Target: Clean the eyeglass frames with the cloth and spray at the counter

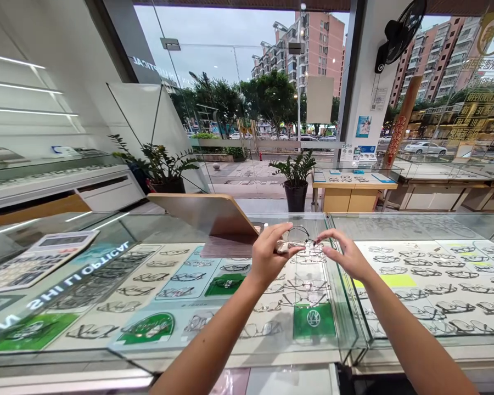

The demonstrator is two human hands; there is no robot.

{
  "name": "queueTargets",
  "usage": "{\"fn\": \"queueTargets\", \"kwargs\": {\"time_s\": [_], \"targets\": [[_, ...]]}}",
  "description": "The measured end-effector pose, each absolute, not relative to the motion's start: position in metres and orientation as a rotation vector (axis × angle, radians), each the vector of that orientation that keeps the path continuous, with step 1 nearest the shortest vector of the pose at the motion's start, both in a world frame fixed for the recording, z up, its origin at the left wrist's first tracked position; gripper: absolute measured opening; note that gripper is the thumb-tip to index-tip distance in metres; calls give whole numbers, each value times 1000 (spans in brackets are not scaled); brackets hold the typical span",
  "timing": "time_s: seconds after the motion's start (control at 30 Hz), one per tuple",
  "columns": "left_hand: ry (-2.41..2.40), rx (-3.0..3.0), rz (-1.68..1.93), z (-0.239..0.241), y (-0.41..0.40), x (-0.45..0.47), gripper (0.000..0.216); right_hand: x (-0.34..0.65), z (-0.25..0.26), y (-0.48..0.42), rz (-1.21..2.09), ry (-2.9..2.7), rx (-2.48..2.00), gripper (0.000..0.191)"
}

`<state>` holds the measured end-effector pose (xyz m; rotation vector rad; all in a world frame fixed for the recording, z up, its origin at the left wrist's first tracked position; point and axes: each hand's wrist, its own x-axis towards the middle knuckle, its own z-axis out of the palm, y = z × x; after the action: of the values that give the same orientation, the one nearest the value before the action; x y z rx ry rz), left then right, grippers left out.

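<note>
A pair of thin dark-rimmed eyeglasses [298, 229] is held up above the glass display case [288, 356]. My left hand [270, 253] is closed on one side of the eyeglasses, with a small white cloth [285, 246] between thumb and fingers. From the other side my right hand [346, 255] reaches in, its curled fingertips at the dark end of the frame. The small gap between its thumb and index finger is hard to make out. Rows of eyeglasses [307, 285] lie in the case below both hands.
A tilted mirror with a wooden edge [206, 216] stands on the case at left. A calculator [39, 258] lies on the far left glass. Another glass case [428, 285] adjoins at right. Potted plants [295, 181] stand by the window, and a fan [399, 35] hangs on the pillar.
</note>
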<state>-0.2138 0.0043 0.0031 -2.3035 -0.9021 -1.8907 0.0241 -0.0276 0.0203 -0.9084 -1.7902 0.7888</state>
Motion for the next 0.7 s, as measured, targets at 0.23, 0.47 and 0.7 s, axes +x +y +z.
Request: {"fn": "queueTargets", "kwargs": {"time_s": [0.23, 0.47, 0.7], "targets": [[-815, -2238, -2138, 77, 6, -210, 48, 34, 88, -31, 322, -1939, -864, 49], [-738, -2017, -2294, 126, -8, -196, 49, 27, 141, -44, 29, -1746, -743, 48], [-827, -2051, -2143, 126, -25, -208, 46, 23, 129, -46, 44, -1719, -657, 39]]}}
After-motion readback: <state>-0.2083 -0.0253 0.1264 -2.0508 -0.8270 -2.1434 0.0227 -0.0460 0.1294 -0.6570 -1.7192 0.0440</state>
